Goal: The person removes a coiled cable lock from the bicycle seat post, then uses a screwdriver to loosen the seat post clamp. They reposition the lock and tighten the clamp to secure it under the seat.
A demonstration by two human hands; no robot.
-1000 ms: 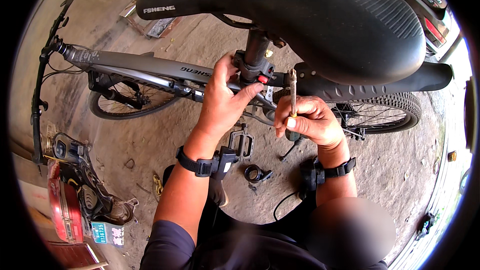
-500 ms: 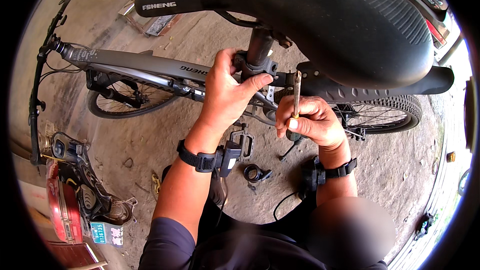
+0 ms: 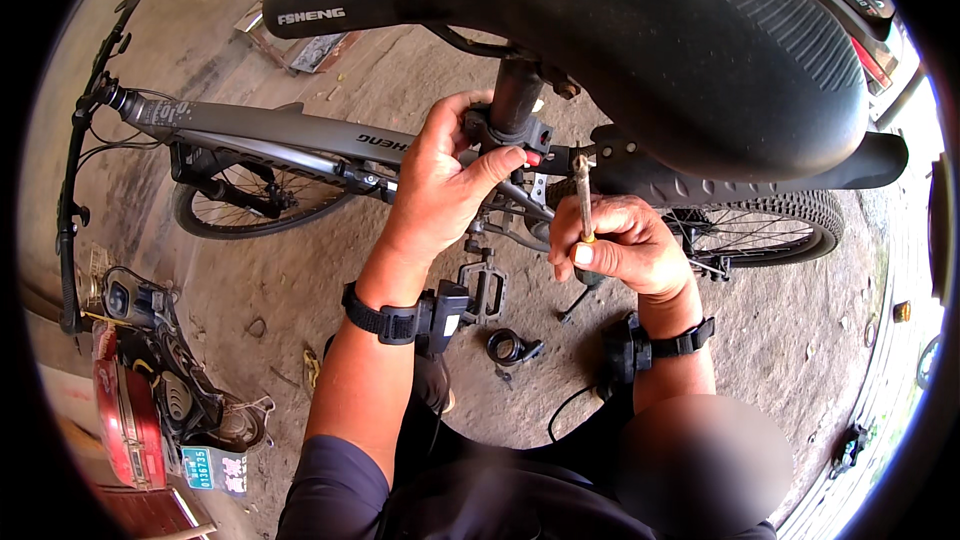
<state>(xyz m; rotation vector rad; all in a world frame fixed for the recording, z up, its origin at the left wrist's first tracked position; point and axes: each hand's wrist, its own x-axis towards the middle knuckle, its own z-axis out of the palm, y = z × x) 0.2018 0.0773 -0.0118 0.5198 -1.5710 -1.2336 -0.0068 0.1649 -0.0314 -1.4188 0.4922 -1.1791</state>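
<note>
A grey bicycle (image 3: 300,125) stands across the view, its black saddle (image 3: 600,50) closest to me. Under the saddle, a black clamp bracket (image 3: 540,134) sits around the seat post (image 3: 517,90). My left hand (image 3: 445,175) is closed on the bracket, thumb across its front, with a small red piece (image 3: 533,158) showing by the thumb tip. To the right, my right hand (image 3: 630,245) grips a screwdriver (image 3: 586,205) pointing upward. Its tip is beside the bracket and apart from it; whether a small part sits on the tip is unclear. The handle is mostly hidden by the fingers.
A black ring-shaped part (image 3: 508,347) lies on the ground below the pedal (image 3: 484,290). At the left are a red case (image 3: 128,420) and a dark vehicle part. The black rear fender (image 3: 740,175) and rear wheel (image 3: 790,230) extend right. A framed panel (image 3: 300,45) lies behind.
My left hand has shifted slightly left and down, and the red piece now shows by its thumb. The screwdriver tip has moved a little left and down, nearer the bracket.
</note>
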